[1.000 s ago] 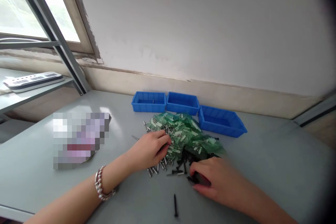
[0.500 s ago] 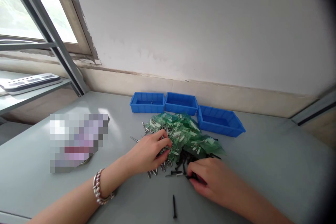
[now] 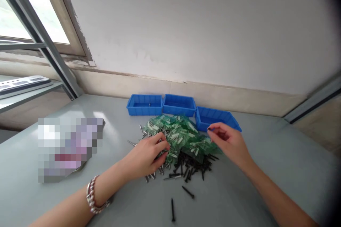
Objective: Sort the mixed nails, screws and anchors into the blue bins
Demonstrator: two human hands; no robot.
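Observation:
My left hand [image 3: 153, 152] rests on the silver rivets [image 3: 162, 131] at the left of the pile, fingers curled; what it holds, if anything, is hidden. Green plastic bags with pale pieces [image 3: 183, 133] lie heaped beside it. My right hand [image 3: 225, 140] hovers at the front of the right blue bin [image 3: 218, 118], thumb and forefinger pinched on a small dark thing, perhaps a black screw. Black screws [image 3: 197, 166] lie in front of the bags. Two loose ones, a tilted screw [image 3: 188, 192] and a nearer screw [image 3: 173, 210], lie on the grey table [image 3: 138, 205].
A left blue bin [image 3: 145, 110] with a small silver piece inside and a middle blue bin [image 3: 179, 110] stand along the wall. A blurred-out item [image 3: 71, 149] lies at the left. A power strip [image 3: 23, 85] sits on the side shelf.
My right hand has risen from the black screws to the right bin. Another loose black screw now shows in front of the pile. My left hand stays at the rivets. The view has shifted slightly.

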